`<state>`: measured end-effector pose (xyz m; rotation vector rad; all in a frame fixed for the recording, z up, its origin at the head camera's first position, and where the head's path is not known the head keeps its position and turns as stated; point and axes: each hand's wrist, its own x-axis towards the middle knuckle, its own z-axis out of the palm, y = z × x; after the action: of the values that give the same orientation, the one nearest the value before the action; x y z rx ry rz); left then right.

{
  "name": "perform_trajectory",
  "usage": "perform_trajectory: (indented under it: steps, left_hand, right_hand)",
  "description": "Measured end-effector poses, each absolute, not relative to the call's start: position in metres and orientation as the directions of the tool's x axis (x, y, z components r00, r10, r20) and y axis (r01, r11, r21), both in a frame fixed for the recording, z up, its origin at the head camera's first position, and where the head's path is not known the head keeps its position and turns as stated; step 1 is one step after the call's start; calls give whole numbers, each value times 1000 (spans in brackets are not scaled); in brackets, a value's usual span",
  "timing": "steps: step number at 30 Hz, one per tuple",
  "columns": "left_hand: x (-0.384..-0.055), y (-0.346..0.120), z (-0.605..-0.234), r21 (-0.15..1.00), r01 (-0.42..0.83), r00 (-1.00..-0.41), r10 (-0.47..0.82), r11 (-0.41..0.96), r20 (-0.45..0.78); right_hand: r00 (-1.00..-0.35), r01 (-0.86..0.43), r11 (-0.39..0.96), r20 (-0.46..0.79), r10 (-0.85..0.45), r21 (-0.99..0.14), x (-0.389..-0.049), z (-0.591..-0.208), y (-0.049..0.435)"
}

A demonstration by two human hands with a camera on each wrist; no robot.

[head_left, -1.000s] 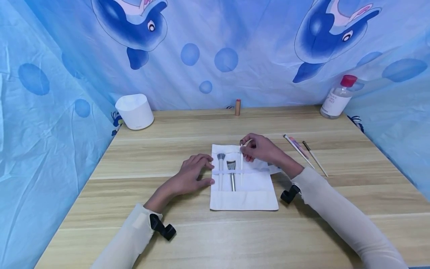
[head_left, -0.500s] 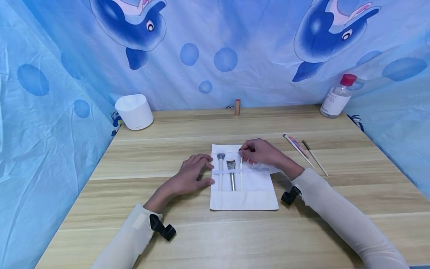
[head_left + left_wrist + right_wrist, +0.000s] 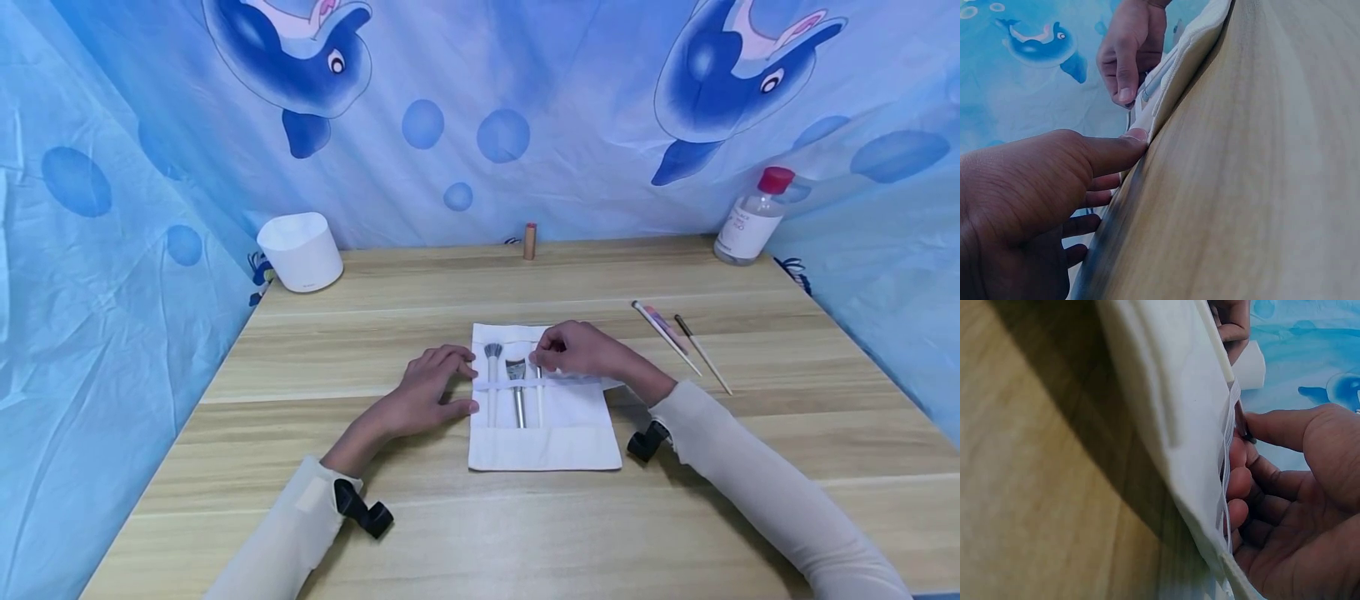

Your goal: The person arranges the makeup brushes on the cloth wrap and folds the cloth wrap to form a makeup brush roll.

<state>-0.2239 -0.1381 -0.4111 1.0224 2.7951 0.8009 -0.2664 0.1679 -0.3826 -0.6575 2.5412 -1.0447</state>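
Cloth: white brush roll (image 3: 551, 433) lies flat in the middle of the wooden table (image 3: 480, 517), its elastic band (image 3: 525, 382) running left to right.
Brushes in roll: round-headed brush (image 3: 492, 375) at left, flat silver brush (image 3: 517, 387) in the middle, thin white brush (image 3: 538, 392) at right, all tucked under the band.
Right hand: right hand (image 3: 576, 350) pinches the top of the thin white brush between thumb and forefinger, other fingers curled over the cloth.
Left hand: left hand (image 3: 427, 387) rests on the table with relaxed, spread fingers, fingertips touching the roll's left edge.
Left wrist view: thumb tip (image 3: 1137, 136) presses against the cloth's hem (image 3: 1172, 81), a contact the head view only suggests.
Right wrist view: fingertips (image 3: 1238, 484) sit right at the band, seen edge-on; the brush itself is mostly hidden here.
Far right: two loose brushes (image 3: 678, 337) lie well apart from the roll; a red-capped bottle (image 3: 752, 218) stands at the far corner.
Far left: white container (image 3: 302, 250).
Far middle: small upright tube (image 3: 530, 241).
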Motion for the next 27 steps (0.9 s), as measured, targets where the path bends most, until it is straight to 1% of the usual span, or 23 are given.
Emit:
perform_trajectory:
  steps: [7, 14, 18, 22, 27]
  left_hand:
    - [-224, -138, -415, 494, 582, -780, 615, 646, 115]
    - [-225, -137, -417, 496, 585, -778, 618, 642, 118]
    - [-225, -137, -417, 495, 588, -775, 620, 640, 119]
    - [-225, -137, -415, 492, 591, -773, 623, 639, 120]
    - [-225, -139, -414, 486, 592, -774, 621, 643, 121]
  right_hand:
    - [-849, -337, 654, -82, -522, -677, -263, -383, 169]
    - [-884, -366, 629, 46, -465, -685, -262, -377, 177]
    - [-908, -353, 632, 89, -410, -690, -268, -369, 189]
    - [-930, -342, 687, 128, -344, -641, -276, -356, 207]
    - [-952, -307, 805, 156, -264, -508, -285, -346, 233]
